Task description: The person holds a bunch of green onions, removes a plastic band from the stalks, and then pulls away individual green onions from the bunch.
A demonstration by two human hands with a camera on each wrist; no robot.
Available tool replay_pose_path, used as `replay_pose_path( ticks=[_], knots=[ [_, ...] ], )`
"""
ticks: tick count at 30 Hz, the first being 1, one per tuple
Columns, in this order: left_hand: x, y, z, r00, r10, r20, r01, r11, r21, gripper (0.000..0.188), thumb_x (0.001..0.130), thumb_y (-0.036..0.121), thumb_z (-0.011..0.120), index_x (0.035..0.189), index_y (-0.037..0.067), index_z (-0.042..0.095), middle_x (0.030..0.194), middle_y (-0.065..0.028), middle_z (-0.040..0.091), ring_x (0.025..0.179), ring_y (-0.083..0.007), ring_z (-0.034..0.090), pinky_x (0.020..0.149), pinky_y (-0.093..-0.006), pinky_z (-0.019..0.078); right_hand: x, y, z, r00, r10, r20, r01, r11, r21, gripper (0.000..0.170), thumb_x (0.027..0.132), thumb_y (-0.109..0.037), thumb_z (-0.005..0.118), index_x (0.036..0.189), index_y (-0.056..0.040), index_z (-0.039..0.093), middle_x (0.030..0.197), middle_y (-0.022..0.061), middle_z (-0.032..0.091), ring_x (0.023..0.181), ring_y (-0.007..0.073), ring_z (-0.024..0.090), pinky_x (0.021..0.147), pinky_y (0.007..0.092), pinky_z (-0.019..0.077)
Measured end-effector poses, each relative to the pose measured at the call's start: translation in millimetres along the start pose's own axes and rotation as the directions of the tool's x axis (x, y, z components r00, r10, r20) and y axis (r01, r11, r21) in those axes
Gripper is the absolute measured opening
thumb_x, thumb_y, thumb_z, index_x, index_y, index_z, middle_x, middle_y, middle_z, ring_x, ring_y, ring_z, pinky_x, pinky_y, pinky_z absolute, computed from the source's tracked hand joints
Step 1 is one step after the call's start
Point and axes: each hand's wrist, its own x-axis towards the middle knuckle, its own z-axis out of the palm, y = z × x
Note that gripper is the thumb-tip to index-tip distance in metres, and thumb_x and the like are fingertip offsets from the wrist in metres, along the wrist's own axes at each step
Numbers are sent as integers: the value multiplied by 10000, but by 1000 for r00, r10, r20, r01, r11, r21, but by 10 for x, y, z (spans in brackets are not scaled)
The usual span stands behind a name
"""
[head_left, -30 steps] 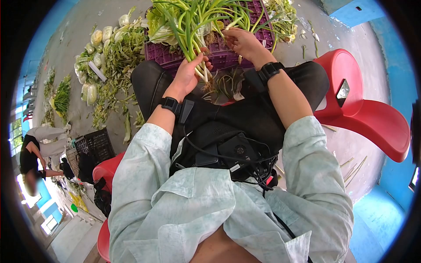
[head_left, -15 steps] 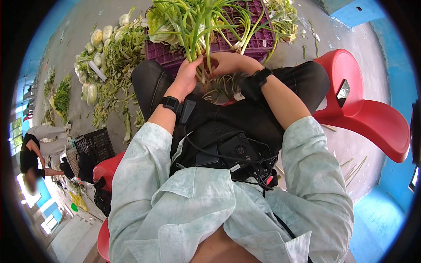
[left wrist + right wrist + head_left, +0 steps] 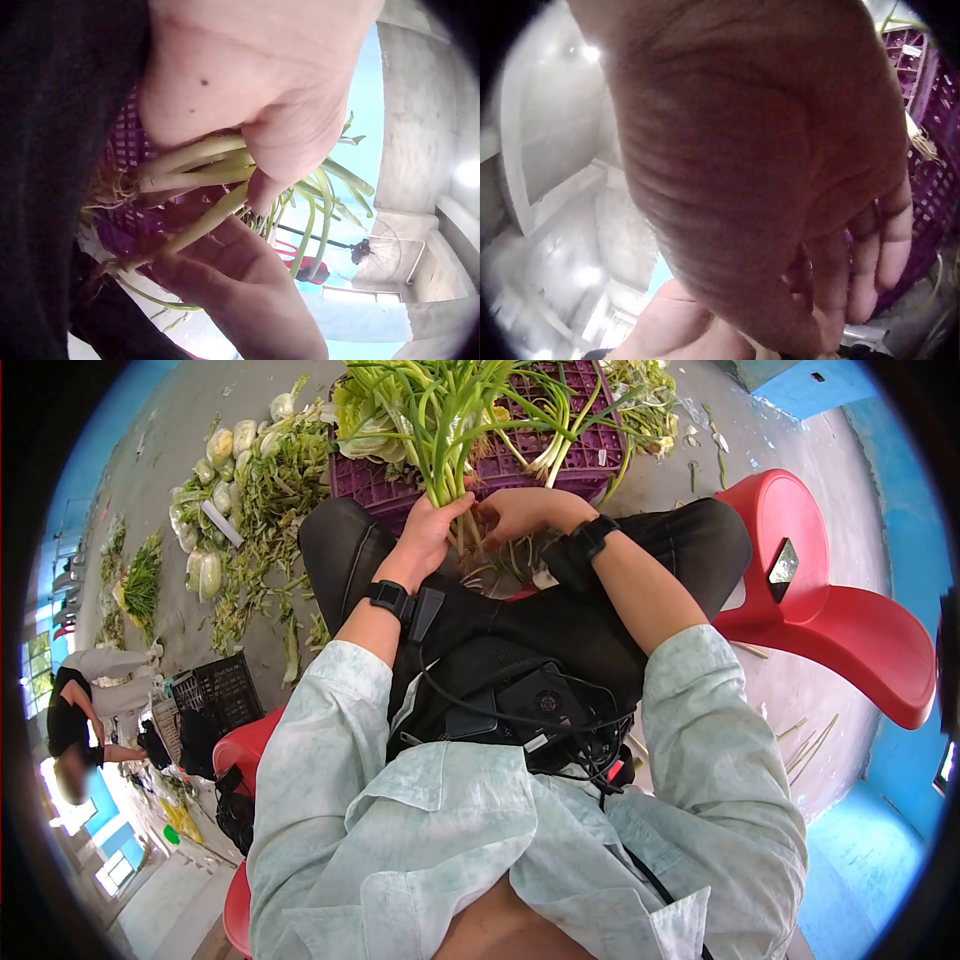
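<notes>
My left hand [image 3: 428, 532] grips a bunch of green onions [image 3: 448, 445] by the pale lower stems, leaves fanning up and roots hanging below. In the left wrist view its thumb presses on the stems [image 3: 199, 169], and one separate green onion [image 3: 206, 221] slants down beneath them. My right hand [image 3: 530, 512] is close beside the bunch. Its thumb and fingers lie on either side of that lower stem near the root end, with the fingertips partly hidden and blurred. The right wrist view mostly shows the underside of this hand [image 3: 742, 180].
An upturned purple crate [image 3: 375, 482] stands ahead, bearing a leafy cabbage [image 3: 365, 435] and loose green onions [image 3: 550, 455]. Heaped trimmings [image 3: 270, 500] cover the floor at left. A red chair [image 3: 780, 510] stands at right. Another person [image 3: 75, 705] is far left.
My right hand has moved from the crate leftward to the bunch, bringing a green onion against it. The left hand has kept its grip nearly in place.
</notes>
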Motion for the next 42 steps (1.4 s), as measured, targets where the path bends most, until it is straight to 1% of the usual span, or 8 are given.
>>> replay_pose_path(
  ticks=[5,8,11,21,27,33,36,42],
  knots=[
    [-10,17,-6,1000,-6,-25,5,999,-36,345,961,68,685,1301,45,632,1129,-45,663,1006,-166,626,898,-336,510,106,261,-45,947,-22,-320,51,995,82,360,824,-235,745,1114,-24,719,1087,158,738,1037,288,694,942,386,525],
    [-26,62,36,1000,-26,2,26,1000,0,333,994,81,649,1321,48,595,1110,-64,654,1000,-192,649,872,-348,553,208,513,-36,714,59,-698,-81,997,2,371,828,-196,718,1165,-42,716,1150,194,708,1112,360,656,992,411,510],
    [-34,79,48,999,-22,28,22,1000,-15,333,1004,86,634,1330,33,583,1138,-73,653,1018,-199,650,901,-355,560,241,761,-70,569,-27,-822,-56,996,-71,442,788,-197,719,1210,-67,711,1345,224,597,1235,384,585,1055,413,480],
    [-112,150,138,994,-89,58,90,996,-20,343,1034,160,616,1351,50,543,1182,-97,647,1017,-203,662,907,-366,575,233,657,-63,783,139,-606,-181,983,-8,656,893,-241,699,1483,-42,491,1571,232,405,1419,397,441,1150,413,402],
    [-110,143,134,994,-87,61,88,996,-17,349,1031,180,624,1347,62,531,1188,-99,647,1013,-203,665,902,-374,584,355,829,-78,856,151,-495,-208,976,-62,583,904,-208,666,1441,-30,521,1406,259,563,1257,407,578,1053,435,465],
    [-104,139,128,995,-77,66,78,997,-4,395,988,130,678,1350,68,531,1185,-93,652,1018,-203,665,891,-364,575,256,577,-69,623,-41,-781,100,995,28,382,861,-159,618,1216,-38,692,1122,258,699,1053,427,665,917,467,531],
    [-105,138,129,995,-74,72,73,997,4,421,962,90,702,1347,65,534,1184,-87,655,1028,-203,663,900,-357,565,171,420,-150,639,69,-766,34,992,118,417,843,-202,682,1232,-54,705,1036,209,740,911,356,721,860,432,564],
    [-88,119,118,997,-68,41,68,998,-13,365,958,61,698,1299,48,568,1166,-78,659,1037,-201,661,920,-358,560,192,476,-134,639,179,-748,312,828,465,420,837,-242,764,1147,39,718,902,107,751,773,155,703,711,301,552]
  ],
)
